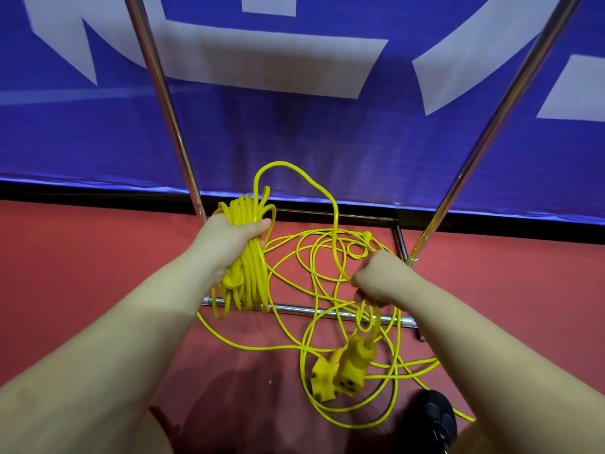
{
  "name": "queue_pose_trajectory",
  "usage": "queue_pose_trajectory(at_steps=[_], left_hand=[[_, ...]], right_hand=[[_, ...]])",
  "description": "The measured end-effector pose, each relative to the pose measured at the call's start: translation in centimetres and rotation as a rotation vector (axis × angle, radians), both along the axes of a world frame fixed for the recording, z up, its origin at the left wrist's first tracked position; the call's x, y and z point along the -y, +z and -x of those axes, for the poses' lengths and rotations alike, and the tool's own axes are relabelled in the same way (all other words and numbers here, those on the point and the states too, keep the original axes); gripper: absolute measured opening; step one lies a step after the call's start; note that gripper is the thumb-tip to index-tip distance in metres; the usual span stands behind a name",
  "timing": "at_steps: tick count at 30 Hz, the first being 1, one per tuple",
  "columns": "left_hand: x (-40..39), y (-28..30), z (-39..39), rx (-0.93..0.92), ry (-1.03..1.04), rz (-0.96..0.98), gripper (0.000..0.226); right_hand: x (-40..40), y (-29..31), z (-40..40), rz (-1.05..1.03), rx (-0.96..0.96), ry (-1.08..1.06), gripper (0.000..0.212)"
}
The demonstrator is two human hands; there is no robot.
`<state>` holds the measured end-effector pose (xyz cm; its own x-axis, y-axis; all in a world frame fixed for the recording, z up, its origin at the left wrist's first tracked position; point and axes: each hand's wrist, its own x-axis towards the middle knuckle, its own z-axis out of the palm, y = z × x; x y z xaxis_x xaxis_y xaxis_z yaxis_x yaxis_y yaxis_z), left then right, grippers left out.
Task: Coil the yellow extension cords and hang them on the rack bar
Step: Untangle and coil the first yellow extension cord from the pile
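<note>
My left hand (229, 239) grips a thick coil of yellow extension cord (248, 276), its loops hanging down below the fist and a plug resting against my wrist. From the coil's top a strand arches up and over to my right hand (381, 278), which is closed on the loose cord. Below that hand dangle yellow socket ends (342, 368), just above the floor. More loose yellow cord (304, 326) lies tangled on the red floor between my arms. Two chrome rack uprights (163, 103) rise left and right; the top bar is out of view.
The rack's low chrome base bar (304, 311) crosses the floor under the cord, with a dark frame piece (401, 239) behind. A blue banner with white shapes (294, 126) stands close behind the rack. My dark shoe (437, 411) is at bottom right.
</note>
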<state>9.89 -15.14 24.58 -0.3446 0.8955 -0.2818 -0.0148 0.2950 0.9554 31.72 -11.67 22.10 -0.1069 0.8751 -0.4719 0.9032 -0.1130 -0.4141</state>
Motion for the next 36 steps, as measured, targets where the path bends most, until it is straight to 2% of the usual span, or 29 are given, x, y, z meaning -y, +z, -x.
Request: queue_pose_trajectory(at_steps=[3, 8, 13, 16, 18, 22, 24, 26, 28, 32, 36], left_hand=[[0.0, -0.1, 0.2, -0.074, -0.041, -0.005, 0.014], [0.1, -0.2, 0.0, -0.123, -0.111, -0.028, 0.014], [0.3, -0.2, -0.8, -0.115, -0.188, -0.049, 0.011], [0.6, 0.1, -1.5, -0.155, -0.266, -0.094, 0.008], [0.8, 0.3, -2.0, -0.194, -0.335, -0.126, 0.005], [0.8, 0.3, -2.5, -0.183, -0.466, -0.124, 0.017], [0.8, 0.3, -2.5, -0.207, -0.52, -0.088, 0.015], [1.1, 0.4, -2.8, -0.118, -0.519, -0.043, 0.006], [1.3, 0.6, -3.3, 0.034, -0.456, 0.025, 0.021], [1.6, 0.8, -4.0, 0.143, -0.446, 0.06, 0.041], [1.8, 0.8, -4.4, 0.2, -0.493, 0.031, 0.034]], right_hand=[[1.0, 1.1, 0.4, 0.026, 0.063, 0.218, 0.024], [2.6, 2.4, 1.2, 0.091, -0.023, 0.48, 0.016], [2.7, 3.9, 1.2, 0.174, -0.316, 0.49, 0.005], [2.5, 4.6, 1.2, 0.183, -0.507, 0.469, 0.012], [2.5, 5.2, 1.2, 0.136, -0.595, 0.47, 0.014], [2.3, 6.1, 1.1, -0.055, -0.727, 0.391, 0.012], [1.9, 6.0, 0.8, -0.22, -0.726, 0.258, 0.012], [1.4, 5.7, 0.6, -0.327, -0.715, 0.163, 0.016], [1.1, 5.6, 0.4, -0.394, -0.662, 0.127, 0.022], [0.8, 5.5, -0.3, -0.344, -0.527, 0.151, 0.028], [0.6, 5.1, -0.3, -0.379, -0.469, 0.142, 0.029]])
